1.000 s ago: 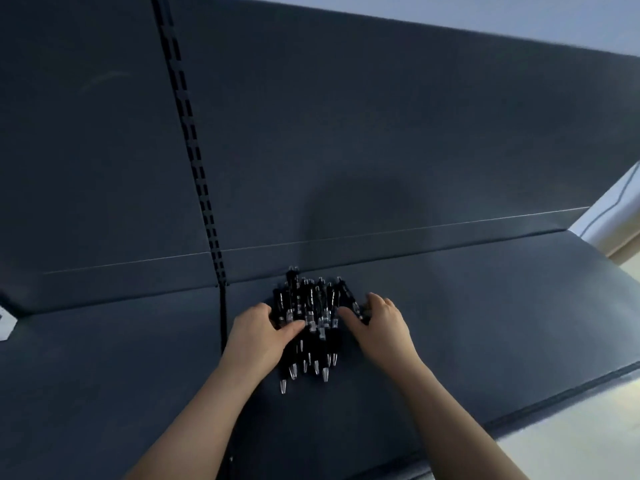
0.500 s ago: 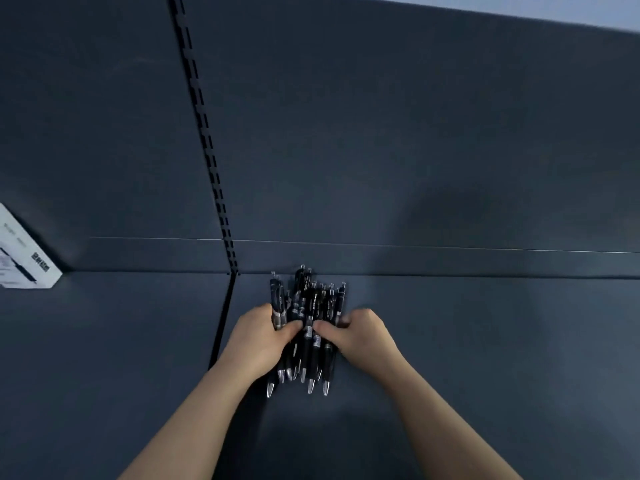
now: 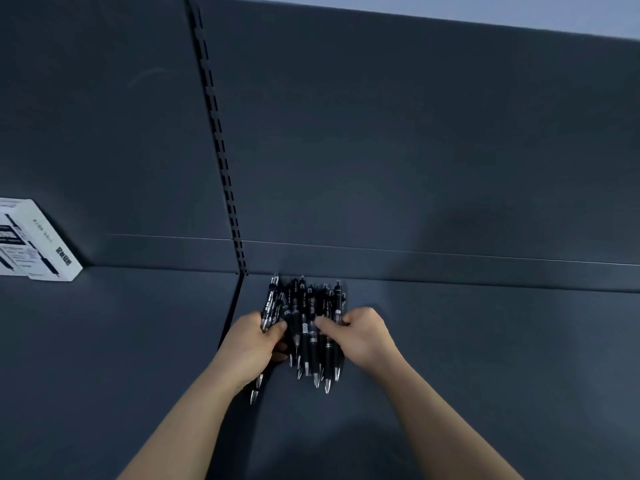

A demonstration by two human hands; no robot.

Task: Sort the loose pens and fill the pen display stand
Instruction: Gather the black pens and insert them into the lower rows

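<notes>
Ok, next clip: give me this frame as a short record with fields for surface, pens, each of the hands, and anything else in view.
surface: dark grey shelf with a matching back panel
pens: bunch of black pens, lying roughly parallel, silver tips toward the person, clip ends near the back panel
left hand: left hand grips the left side of the bunch, fingers curled around a few pens
right hand: right hand presses in on the right side of the bunch
other: white printed box at the far left of the shelf
display stand: not in view

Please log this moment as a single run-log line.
step: gathering pens | left hand: on black pens | right hand: on pens | surface: dark shelf | nearby: white box
</notes>
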